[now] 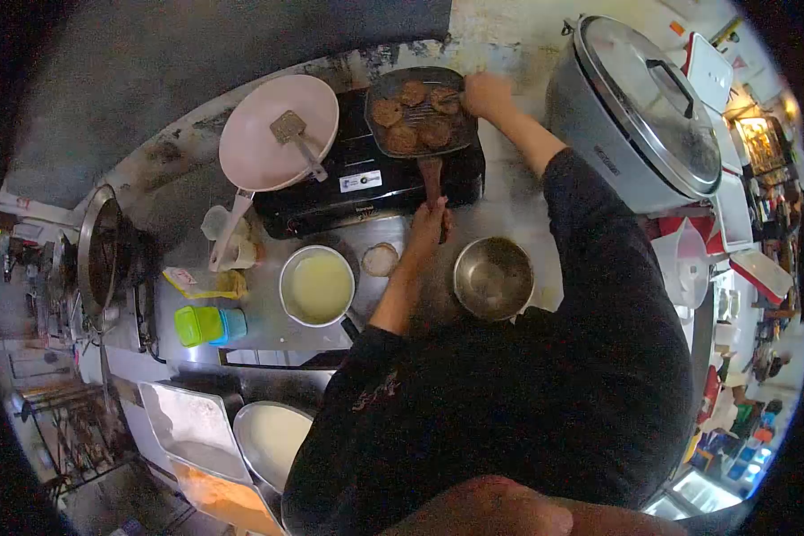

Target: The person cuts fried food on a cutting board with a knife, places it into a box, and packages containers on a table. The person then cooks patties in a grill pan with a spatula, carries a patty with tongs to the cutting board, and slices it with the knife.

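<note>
Patties (pixel 403 138) frying: left hand (pixel 431 222) gripping grill pan (pixel 417 115) handle (pixel 431 175), six o'clock; right hand (pixel 489 96), near three, apparently clasping utensil (pixel 455 96); any turning calls for steadiness

Grill pan (pixel 415 113) | dark, squarish | on stove (pixel 406 183) | five browned patties (pixel 402 138) inside

Patties (pixel 401 138) in grill pan (pixel 417 116) on stove (pixel 393 195)

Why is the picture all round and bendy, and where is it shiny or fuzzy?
Head view: probably a very wide lens, because the counter bends along its back edge inside a black border; head view: the big round lid shines pale; head view: the black shirt looks speckly, and the brown patties look dim and soft.
</note>
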Demonstrator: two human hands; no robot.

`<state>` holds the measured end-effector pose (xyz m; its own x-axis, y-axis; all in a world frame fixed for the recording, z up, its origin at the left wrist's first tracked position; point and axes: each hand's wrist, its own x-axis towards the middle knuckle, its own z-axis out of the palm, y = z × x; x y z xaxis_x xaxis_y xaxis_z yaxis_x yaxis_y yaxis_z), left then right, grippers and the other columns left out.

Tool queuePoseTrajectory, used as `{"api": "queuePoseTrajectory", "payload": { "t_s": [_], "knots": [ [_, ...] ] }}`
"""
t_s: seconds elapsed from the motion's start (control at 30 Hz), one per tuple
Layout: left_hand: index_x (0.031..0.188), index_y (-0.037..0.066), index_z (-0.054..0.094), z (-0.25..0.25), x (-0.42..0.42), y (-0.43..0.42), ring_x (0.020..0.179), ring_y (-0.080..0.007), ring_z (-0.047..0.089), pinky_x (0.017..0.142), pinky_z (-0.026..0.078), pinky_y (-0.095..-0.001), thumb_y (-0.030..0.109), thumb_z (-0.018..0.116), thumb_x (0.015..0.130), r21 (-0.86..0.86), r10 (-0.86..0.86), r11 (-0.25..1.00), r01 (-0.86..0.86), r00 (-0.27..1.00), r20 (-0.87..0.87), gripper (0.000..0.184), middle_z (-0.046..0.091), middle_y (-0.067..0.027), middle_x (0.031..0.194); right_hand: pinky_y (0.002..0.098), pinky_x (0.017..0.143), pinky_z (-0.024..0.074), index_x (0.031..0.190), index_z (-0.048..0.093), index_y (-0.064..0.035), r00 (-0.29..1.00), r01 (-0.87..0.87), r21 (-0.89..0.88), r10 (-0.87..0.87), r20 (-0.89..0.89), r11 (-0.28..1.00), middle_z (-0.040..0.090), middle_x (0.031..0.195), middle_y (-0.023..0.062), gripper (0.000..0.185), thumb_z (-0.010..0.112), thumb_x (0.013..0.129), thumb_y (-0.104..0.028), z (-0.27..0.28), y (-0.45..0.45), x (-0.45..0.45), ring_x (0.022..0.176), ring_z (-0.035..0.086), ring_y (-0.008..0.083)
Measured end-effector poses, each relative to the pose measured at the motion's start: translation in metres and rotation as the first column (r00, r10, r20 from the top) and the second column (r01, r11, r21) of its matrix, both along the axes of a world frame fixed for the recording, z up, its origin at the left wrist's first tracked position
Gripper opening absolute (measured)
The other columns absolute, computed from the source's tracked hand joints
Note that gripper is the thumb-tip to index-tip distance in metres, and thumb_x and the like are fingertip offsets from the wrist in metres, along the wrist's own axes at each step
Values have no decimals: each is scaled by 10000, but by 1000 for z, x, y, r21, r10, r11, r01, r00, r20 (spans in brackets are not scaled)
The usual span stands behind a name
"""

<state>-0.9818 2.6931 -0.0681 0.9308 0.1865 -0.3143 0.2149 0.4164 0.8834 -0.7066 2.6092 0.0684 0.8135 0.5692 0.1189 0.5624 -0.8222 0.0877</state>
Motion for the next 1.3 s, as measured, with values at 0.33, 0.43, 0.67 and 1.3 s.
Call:
{"api": "queuePoseTrajectory", "payload": {
  "t_s": [0.33,0.43,0.67,1.3],
  "knots": [
    [1126,64,525,0,-8,11,533,-112,530,446,433,-274,465,555,956,-2,-38,999,37,996,-81,437,537,-16,774,460,780,531,862,728,-34,977,-45,-14,41,-209,999,689,918,218,329,579,837,-326,-13,30,105,884,655,399],
    [1032,67,500,6,-10,13,507,-102,512,434,419,-261,485,549,954,7,-31,999,32,998,-54,428,510,-15,692,452,796,523,880,728,-27,927,-206,-111,157,-340,972,689,929,235,401,596,795,-396,-55,41,162,878,665,377],
    [971,82,486,20,-11,14,469,-99,485,422,411,-261,469,536,963,36,-53,998,60,986,-157,390,476,-8,615,444,791,509,887,732,-69,887,-202,5,185,-424,979,703,896,184,471,636,739,-505,-22,38,125,855,660,372],
    [1163,54,525,-4,-9,18,528,-94,517,436,428,-271,464,551,959,-27,-96,995,93,988,-123,458,528,-9,771,411,733,561,1004,674,-76,856,-411,-100,422,299,906,673,907,111,235,663,798,-189,34,50,25,836,663,303]
  ]
}}
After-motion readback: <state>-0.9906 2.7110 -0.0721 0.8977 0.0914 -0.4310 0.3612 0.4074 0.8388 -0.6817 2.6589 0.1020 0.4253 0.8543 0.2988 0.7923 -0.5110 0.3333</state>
